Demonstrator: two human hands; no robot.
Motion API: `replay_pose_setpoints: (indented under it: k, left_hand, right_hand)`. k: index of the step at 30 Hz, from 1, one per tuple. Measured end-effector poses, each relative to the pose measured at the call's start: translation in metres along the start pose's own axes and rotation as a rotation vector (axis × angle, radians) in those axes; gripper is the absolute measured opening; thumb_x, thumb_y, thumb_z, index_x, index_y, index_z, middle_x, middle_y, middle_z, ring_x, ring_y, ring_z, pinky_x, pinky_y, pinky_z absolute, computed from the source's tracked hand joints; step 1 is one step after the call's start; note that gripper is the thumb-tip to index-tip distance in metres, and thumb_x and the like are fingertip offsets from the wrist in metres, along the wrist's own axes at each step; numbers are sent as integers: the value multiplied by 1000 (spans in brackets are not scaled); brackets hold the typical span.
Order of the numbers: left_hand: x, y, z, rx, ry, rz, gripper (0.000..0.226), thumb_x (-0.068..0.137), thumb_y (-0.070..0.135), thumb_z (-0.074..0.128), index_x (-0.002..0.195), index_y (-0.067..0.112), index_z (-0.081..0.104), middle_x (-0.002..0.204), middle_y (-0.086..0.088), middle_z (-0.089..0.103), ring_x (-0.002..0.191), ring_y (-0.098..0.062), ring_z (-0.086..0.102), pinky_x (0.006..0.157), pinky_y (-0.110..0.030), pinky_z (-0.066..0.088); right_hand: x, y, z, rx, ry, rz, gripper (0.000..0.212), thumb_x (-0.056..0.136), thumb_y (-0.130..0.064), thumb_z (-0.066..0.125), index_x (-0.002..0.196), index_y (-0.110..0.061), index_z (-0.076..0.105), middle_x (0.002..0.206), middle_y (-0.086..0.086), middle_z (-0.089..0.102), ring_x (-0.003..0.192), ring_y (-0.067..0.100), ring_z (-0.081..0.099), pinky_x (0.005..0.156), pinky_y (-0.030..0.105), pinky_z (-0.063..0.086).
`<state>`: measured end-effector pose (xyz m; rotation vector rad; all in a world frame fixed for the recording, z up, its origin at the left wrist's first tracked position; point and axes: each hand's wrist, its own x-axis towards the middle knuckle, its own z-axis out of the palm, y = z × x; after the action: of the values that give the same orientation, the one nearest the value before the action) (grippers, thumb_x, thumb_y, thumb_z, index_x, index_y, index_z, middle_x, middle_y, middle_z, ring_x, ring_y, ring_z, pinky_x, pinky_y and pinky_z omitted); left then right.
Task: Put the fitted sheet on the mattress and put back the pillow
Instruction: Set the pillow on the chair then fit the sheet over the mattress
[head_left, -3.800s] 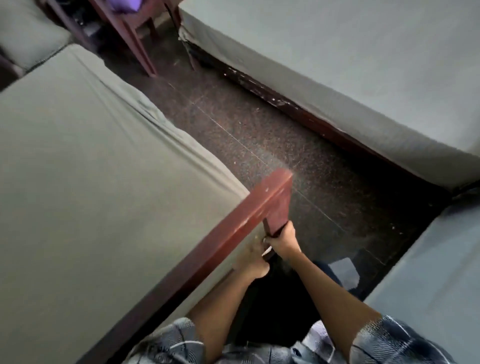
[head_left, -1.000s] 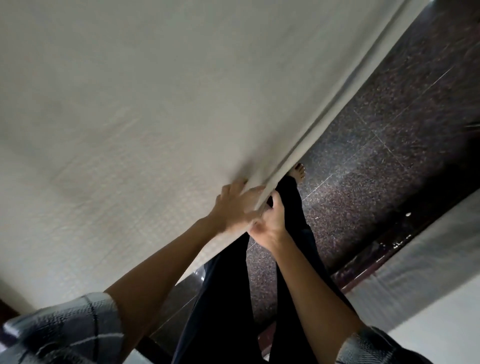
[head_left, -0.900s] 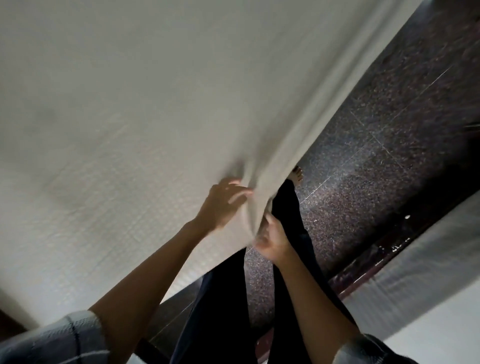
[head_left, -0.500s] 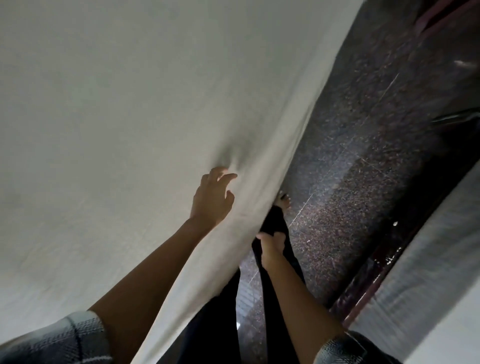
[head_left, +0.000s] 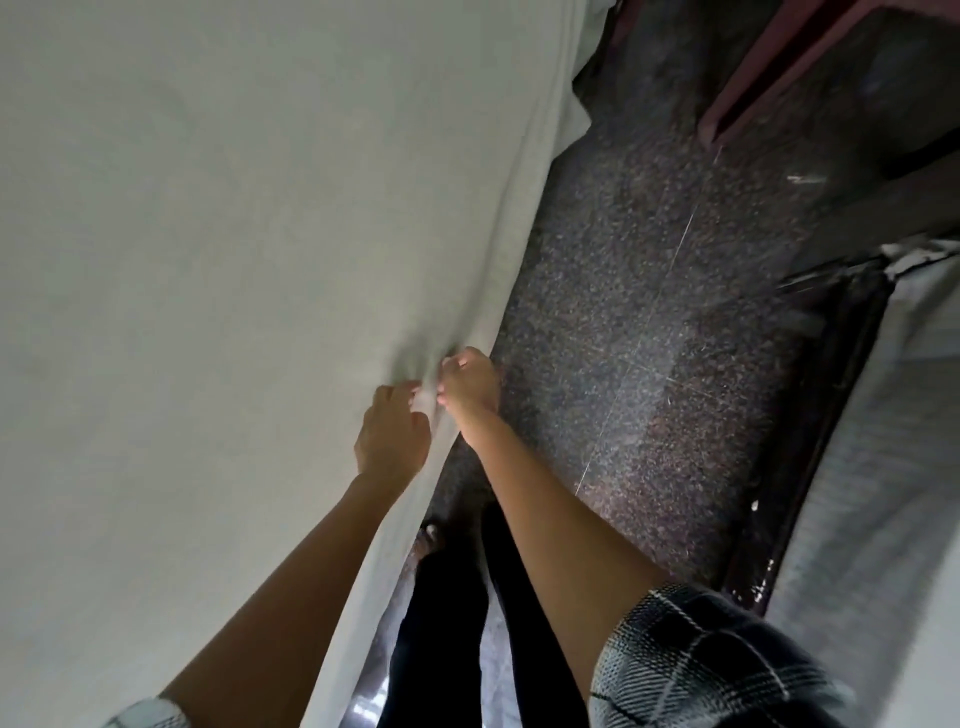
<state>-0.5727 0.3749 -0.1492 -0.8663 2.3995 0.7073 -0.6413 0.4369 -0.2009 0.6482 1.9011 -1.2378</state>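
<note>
A person looks down their own bare arms at the long side of a bed. A pale grey-green fitted sheet (head_left: 234, 260) covers the mattress and spreads away to the left of both hands, with its side panel hanging straight down below them.

The left hand (head_left: 392, 431) lies on the top edge with its fingers curled in, nipping a fold of cloth. The right hand (head_left: 470, 387) is just beside it, almost touching, closed in a loose fist on the same bunched fold. The picture is blurred, so it seems both pinch the cloth, but how much each holds is unclear.

Half a second ago the right hand hung low by the leg, clear of the sheet, while the left worked alone. It has now come up to join it, and fresh creases gather where the two meet. The person is probably pulling slack over the edge, so the fitting is in its last tidying.

To the right of the right hand is dark speckled floor (head_left: 649, 312). The pillow is not in view and is yet to be put back.
</note>
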Motion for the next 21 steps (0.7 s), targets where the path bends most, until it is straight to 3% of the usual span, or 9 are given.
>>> replay_pose_setpoints:
  k: [3,5,11,14,17,19,21]
  left_hand:
    - [3,1,-2,1,2,4,40,92,8,42,129,19,50,126,-6,50,112,-26,54,90,-39,44]
    - [6,0,-2,-31,29,21,37,92,7,42,124,18,54,121,-5,53,110,-24,55,90,-40,46]
    - [39,24,-10,2,242,71,29,80,-6,51,96,13,65,111,-4,54,99,-30,52,74,-40,47]
    - [72,50,-20,83,283,209,41,72,-2,62,110,14,61,121,-11,54,103,-35,53,81,-44,47]
    - [111,74,-32,168,250,274,48,74,12,70,120,17,58,133,-16,48,114,-37,51,89,-47,46]
    - [133,87,-42,190,251,328,34,74,13,71,107,17,63,130,-14,50,111,-37,52,86,-45,47]
    - [153,99,-52,189,229,379,18,76,9,68,92,18,65,127,-10,52,107,-33,53,82,-42,48]
  right_hand:
    - [-4,-10,-10,-91,15,-63,29,97,-24,43,117,-6,53,119,14,61,105,31,61,78,32,45]
    - [4,-16,-16,-132,-12,-102,36,99,-31,41,122,-4,46,124,16,57,108,32,57,77,32,41]
    - [38,-18,-36,-533,-130,-274,25,99,-21,36,105,-7,56,108,19,64,103,34,59,80,36,43]
    - [47,-12,-25,-286,-169,-70,17,94,-20,42,88,-16,58,101,15,62,101,29,60,92,43,48]
    - [77,-30,-22,51,44,119,20,84,-10,54,72,-24,47,86,8,59,89,29,62,76,39,54]
    - [105,-56,-40,226,231,184,16,87,-7,45,89,-21,54,92,15,63,86,32,63,71,40,53]
    - [135,-87,-58,395,290,200,29,95,-11,36,117,-19,52,97,14,61,73,27,60,65,35,52]
